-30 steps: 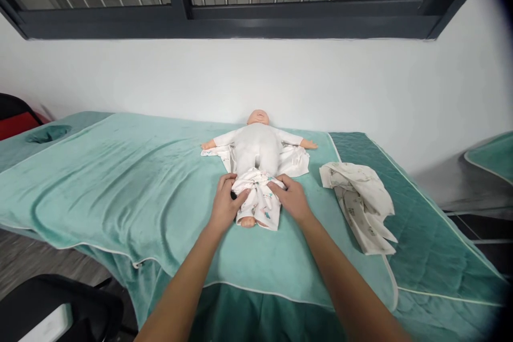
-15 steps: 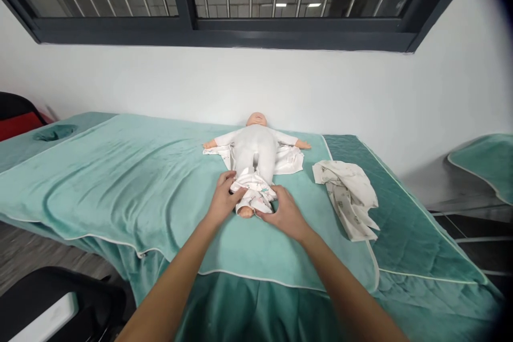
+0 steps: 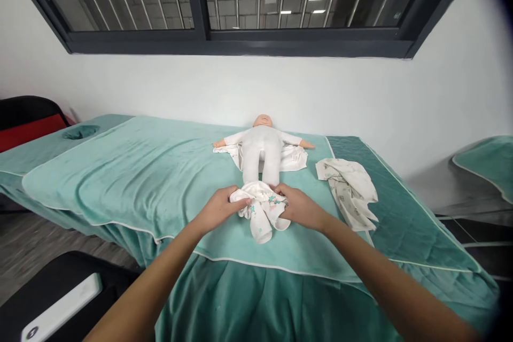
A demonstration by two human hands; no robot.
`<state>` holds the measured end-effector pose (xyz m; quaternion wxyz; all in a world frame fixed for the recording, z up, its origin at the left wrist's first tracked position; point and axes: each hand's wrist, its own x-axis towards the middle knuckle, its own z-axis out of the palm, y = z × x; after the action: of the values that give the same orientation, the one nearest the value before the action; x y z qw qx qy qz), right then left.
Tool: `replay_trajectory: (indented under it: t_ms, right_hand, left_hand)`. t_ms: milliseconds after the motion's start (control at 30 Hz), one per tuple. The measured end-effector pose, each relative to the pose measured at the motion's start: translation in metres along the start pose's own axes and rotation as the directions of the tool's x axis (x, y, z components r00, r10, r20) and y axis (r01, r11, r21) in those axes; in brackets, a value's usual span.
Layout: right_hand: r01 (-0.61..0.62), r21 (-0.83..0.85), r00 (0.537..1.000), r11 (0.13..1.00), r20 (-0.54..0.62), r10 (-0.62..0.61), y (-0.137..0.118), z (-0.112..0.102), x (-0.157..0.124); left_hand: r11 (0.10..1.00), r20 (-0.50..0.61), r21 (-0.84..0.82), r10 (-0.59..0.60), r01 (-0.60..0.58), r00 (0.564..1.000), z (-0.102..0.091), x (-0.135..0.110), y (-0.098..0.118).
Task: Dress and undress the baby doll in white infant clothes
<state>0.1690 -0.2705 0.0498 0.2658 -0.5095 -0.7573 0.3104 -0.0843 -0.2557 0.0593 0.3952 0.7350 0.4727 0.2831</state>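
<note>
A baby doll (image 3: 262, 141) in a white body covering lies on its back on the green bed cover, arms spread and legs toward me. At the lower ends of its legs are small white baby pants (image 3: 262, 211) with a coloured print, bunched at the waist. My left hand (image 3: 222, 207) grips their left edge between thumb and fingers. On the right edge, my right hand (image 3: 298, 206) is closed with the fingers partly hidden by cloth. The doll's feet are hidden behind the pants. A white printed top (image 3: 294, 158) is spread open beneath the doll's back and arms.
Another crumpled white printed garment (image 3: 350, 189) lies to the right on the bed (image 3: 401, 224). At lower left, a white phone-like object (image 3: 60, 307) rests on a black seat (image 3: 76, 267). A wall with a barred window (image 3: 240, 43) rises behind the bed.
The pants have come down toward me, and their leg ends now hang nearer the bed's front edge. The foot that showed at one opening is now hidden. Both hands still grip the waist.
</note>
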Motion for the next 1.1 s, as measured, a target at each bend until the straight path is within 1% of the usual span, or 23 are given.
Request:
replay_trajectory:
  t_ms: [33,100,133,167,200,233,267,367,433,467,500,533,600,633,667,700,733,800,867,900,967,1000,1100]
  right_hand:
    - [0.021,0.014,0.998,1.0,0.058,-0.022,-0.004,-0.006,-0.001]
    - [0.052,0.01,0.981,0.999,0.188,-0.053,-0.013,-0.021,-0.002]
    - [0.058,-0.006,0.966,0.998,0.252,-0.055,-0.018,-0.03,-0.001]
    - [0.061,-0.03,0.947,0.998,0.318,-0.049,-0.024,-0.04,-0.001]
    - [0.063,-0.064,0.926,0.996,0.376,-0.034,-0.031,-0.05,0.001]
    - [0.066,-0.106,0.9,0.992,0.435,-0.014,-0.038,-0.061,0.003]
    - [0.077,-0.153,0.869,0.985,0.495,0.009,-0.046,-0.072,0.006]
    - [0.152,-0.274,0.773,0.95,0.632,0.059,-0.074,-0.104,0.017]
    - [0.195,-0.339,0.729,0.92,0.678,0.095,-0.097,-0.122,0.026]
    - [0.209,-0.368,0.719,0.906,0.686,0.113,-0.109,-0.13,0.03]
    - [0.222,-0.396,0.721,0.891,0.681,0.123,-0.12,-0.137,0.033]
    - [0.229,-0.429,0.744,0.874,0.656,0.127,-0.132,-0.143,0.036]
    - [0.211,-0.476,0.814,0.854,0.569,0.115,-0.154,-0.154,0.039]
    - [0.188,-0.468,0.845,0.864,0.525,0.1,-0.163,-0.16,0.039]
    - [0.157,-0.435,0.87,0.887,0.485,0.084,-0.171,-0.165,0.038]
    - [0.123,-0.383,0.89,0.915,0.45,0.069,-0.179,-0.17,0.036]
    - [0.086,-0.323,0.91,0.943,0.41,0.058,-0.185,-0.176,0.034]
    - [0.004,-0.218,0.956,0.976,0.288,0.06,-0.194,-0.186,0.029]
    - [-0.073,-0.175,0.978,0.982,0.18,0.105,-0.2,-0.196,0.023]
    - [-0.101,-0.174,0.978,0.979,0.166,0.131,-0.202,-0.201,0.021]
    - [-0.139,-0.21,0.965,0.968,0.192,0.181,-0.201,-0.208,0.02]
    - [-0.159,-0.239,0.958,0.958,0.199,0.208,-0.199,-0.211,0.02]
    - [-0.219,-0.302,0.947,0.928,0.161,0.277,-0.186,-0.218,0.022]
  left_hand:
    - [1.0,0.048,-0.013,-0.021,0.021,0.999,-0.004,-0.001,0.005]
    - [0.999,0.198,0.021,-0.038,0.035,0.98,-0.015,-0.001,0.018]
    - [0.997,0.287,0.068,-0.047,0.029,0.957,-0.021,0.0,0.025]
    - [0.992,0.38,0.128,-0.06,0.012,0.923,-0.028,0.002,0.034]
    - [0.98,0.448,0.196,-0.076,-0.015,0.891,-0.035,0.003,0.044]
    - [0.962,0.489,0.267,-0.086,-0.055,0.868,-0.043,0.005,0.055]
    - [0.936,0.511,0.336,-0.089,-0.103,0.855,-0.05,0.007,0.067]
    - [0.848,0.535,0.473,-0.06,-0.24,0.843,-0.068,0.015,0.106]
    - [0.778,0.532,0.549,-0.042,-0.307,0.846,-0.078,0.02,0.132]
    - [0.732,0.522,0.595,-0.039,-0.331,0.852,-0.082,0.022,0.145]
    - [0.688,0.504,0.639,-0.037,-0.344,0.863,-0.085,0.025,0.157]
    - [0.646,0.487,0.676,-0.033,-0.353,0.873,-0.088,0.027,0.168]
    - [0.587,0.461,0.722,-0.016,-0.365,0.887,-0.094,0.03,0.188]
    - [0.582,0.456,0.724,-0.001,-0.37,0.89,-0.097,0.031,0.197]
    - [0.597,0.452,0.71,0.02,-0.373,0.892,-0.1,0.031,0.205]
    - [0.631,0.444,0.682,0.044,-0.37,0.895,-0.102,0.031,0.212]
    - [0.677,0.427,0.643,0.074,-0.359,0.901,-0.105,0.03,0.218]
    - [0.768,0.358,0.551,0.135,-0.326,0.924,-0.111,0.027,0.225]
    - [0.829,0.258,0.476,0.188,-0.294,0.948,-0.117,0.025,0.226]
    - [0.849,0.214,0.446,0.206,-0.283,0.955,-0.118,0.024,0.225]
    - [0.876,0.166,0.402,0.215,-0.265,0.962,-0.119,0.022,0.216]
    - [0.885,0.171,0.388,0.206,-0.258,0.964,-0.118,0.021,0.211]
    - [0.884,0.251,0.388,0.171,-0.261,0.953,-0.112,0.022,0.189]
